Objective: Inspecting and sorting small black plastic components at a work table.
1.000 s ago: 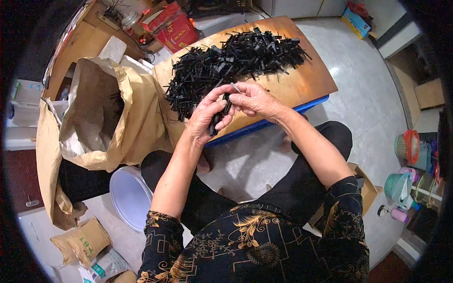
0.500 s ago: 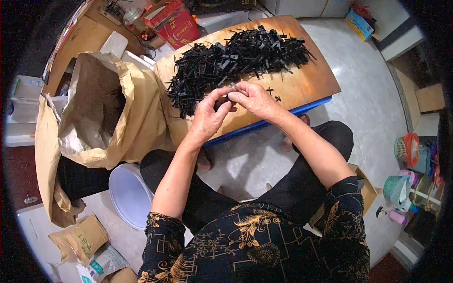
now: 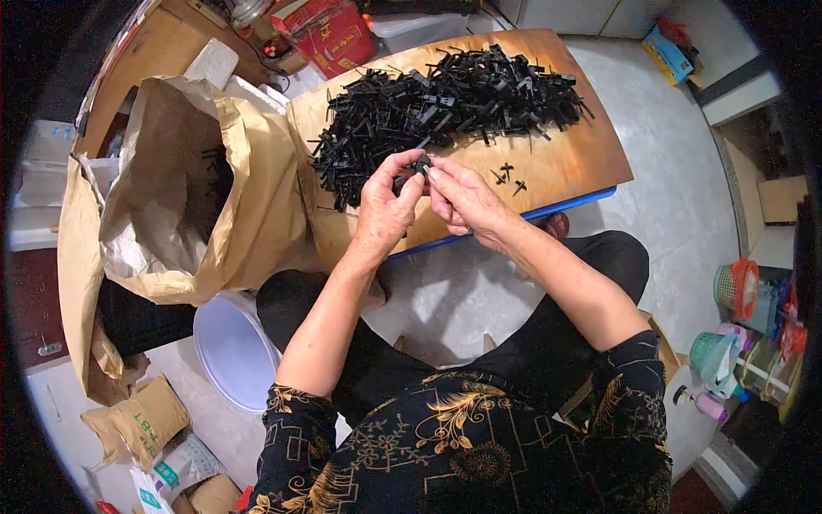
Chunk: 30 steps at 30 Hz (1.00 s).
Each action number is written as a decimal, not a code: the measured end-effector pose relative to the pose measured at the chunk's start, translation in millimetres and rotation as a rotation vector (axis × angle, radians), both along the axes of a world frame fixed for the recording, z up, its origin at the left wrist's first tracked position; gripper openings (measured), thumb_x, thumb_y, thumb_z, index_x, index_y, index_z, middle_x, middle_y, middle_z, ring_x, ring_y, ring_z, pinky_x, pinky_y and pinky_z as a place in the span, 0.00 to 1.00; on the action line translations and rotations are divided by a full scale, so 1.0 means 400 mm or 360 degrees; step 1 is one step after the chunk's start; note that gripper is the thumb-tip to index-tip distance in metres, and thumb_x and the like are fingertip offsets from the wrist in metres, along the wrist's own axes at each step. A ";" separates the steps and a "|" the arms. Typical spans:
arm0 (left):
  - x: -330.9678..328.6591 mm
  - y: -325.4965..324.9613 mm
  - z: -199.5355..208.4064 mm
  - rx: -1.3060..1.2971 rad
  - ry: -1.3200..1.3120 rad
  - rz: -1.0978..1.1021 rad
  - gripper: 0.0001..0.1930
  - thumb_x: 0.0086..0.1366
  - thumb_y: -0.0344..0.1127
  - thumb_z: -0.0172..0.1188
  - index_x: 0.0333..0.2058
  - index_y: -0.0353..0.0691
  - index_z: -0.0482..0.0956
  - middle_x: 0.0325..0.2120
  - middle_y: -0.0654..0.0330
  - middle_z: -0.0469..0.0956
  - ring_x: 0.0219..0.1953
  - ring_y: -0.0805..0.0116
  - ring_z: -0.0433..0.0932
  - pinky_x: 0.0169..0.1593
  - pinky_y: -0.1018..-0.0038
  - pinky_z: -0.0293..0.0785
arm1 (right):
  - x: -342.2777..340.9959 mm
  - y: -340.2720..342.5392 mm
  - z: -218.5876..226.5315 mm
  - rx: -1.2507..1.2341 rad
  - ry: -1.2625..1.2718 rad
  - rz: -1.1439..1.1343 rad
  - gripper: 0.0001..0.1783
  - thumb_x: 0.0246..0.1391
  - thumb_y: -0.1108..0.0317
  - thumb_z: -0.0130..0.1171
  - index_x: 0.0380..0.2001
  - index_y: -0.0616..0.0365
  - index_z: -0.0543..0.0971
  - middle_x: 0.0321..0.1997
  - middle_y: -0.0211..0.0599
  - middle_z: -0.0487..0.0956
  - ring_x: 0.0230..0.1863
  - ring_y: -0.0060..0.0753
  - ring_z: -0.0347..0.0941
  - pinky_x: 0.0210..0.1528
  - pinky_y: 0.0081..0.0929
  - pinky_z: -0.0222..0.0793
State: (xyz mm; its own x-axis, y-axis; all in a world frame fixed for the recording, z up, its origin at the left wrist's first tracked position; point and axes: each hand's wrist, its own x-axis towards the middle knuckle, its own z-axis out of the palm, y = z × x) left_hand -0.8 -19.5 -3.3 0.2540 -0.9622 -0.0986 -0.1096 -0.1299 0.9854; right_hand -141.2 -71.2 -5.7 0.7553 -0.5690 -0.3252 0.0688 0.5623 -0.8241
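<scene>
My left hand [image 3: 387, 206] and my right hand [image 3: 469, 195] meet over the near edge of a wooden board [image 3: 574, 154]. Pinched between the fingertips of my left hand is a small black plastic piece [image 3: 422, 163]. My right thumb and fingers close on its right side, and their grip partly hides it. Just beyond my hands lies a long heap of thin black plastic pieces [image 3: 454, 98]. A few loose black pieces [image 3: 507, 171] rest on the wood to the right of my right hand.
A large open paper sack [image 3: 265, 171] stands at the left, with black pieces inside. Near my left knee sits a white tub [image 3: 233, 355]. Filled bags [image 3: 150, 415] lie at the lower left. Behind the board is a red box [image 3: 330, 38]; baskets [image 3: 728, 278] stand far right.
My right hand's fingers have shifted and now curl lower beside the black piece. Another loose piece shows on the board next to them. The whole view has moved slightly.
</scene>
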 end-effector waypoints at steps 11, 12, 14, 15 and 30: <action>0.012 -0.012 -0.033 -0.0130 -0.0248 0.0080 0.15 0.57 0.26 0.54 0.44 0.39 0.73 0.29 0.65 0.75 0.30 0.77 0.71 0.37 0.80 0.69 | 0.038 -0.007 -0.008 0.0082 0.0079 -0.0107 0.17 0.62 0.58 0.41 0.51 0.51 0.63 0.14 0.17 0.58 0.11 0.09 0.48 0.11 0.10 0.44; 0.012 -0.015 -0.036 -0.0123 -0.0240 0.0079 0.15 0.57 0.26 0.54 0.44 0.39 0.73 0.29 0.65 0.75 0.30 0.77 0.71 0.37 0.80 0.69 | 0.043 -0.010 -0.009 0.0090 0.0088 -0.0108 0.17 0.62 0.58 0.41 0.51 0.51 0.63 0.14 0.17 0.58 0.11 0.09 0.48 0.11 0.10 0.44; 0.011 -0.020 -0.042 -0.0293 -0.0471 0.0134 0.15 0.56 0.25 0.53 0.44 0.39 0.73 0.30 0.62 0.77 0.30 0.76 0.73 0.36 0.79 0.70 | 0.054 -0.013 -0.011 0.0055 0.0145 -0.0135 0.19 0.62 0.58 0.41 0.54 0.50 0.61 0.14 0.17 0.57 0.11 0.09 0.47 0.11 0.10 0.43; 0.010 -0.019 -0.039 -0.0287 -0.0464 0.0133 0.15 0.56 0.25 0.53 0.44 0.39 0.73 0.30 0.62 0.77 0.30 0.76 0.73 0.36 0.79 0.70 | 0.057 -0.016 -0.012 0.0061 0.0152 -0.0136 0.19 0.62 0.58 0.41 0.54 0.50 0.61 0.14 0.17 0.57 0.11 0.09 0.47 0.11 0.10 0.43; 0.077 0.084 0.094 -0.0233 -0.0314 0.0259 0.11 0.59 0.24 0.52 0.41 0.35 0.74 0.25 0.66 0.73 0.24 0.83 0.71 0.28 0.82 0.70 | 0.037 -0.126 -0.030 -0.0654 0.0282 0.0361 0.15 0.54 0.54 0.53 0.36 0.53 0.76 0.16 0.22 0.65 0.18 0.13 0.57 0.18 0.16 0.54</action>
State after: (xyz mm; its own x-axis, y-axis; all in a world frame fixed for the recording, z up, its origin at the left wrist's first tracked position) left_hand 30.0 14.2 34.3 0.4066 -0.9075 0.1052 -0.2905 -0.0193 0.9567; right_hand -126.4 -121.7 -17.9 0.8283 -0.5049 -0.2431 -0.1787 0.1732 -0.9685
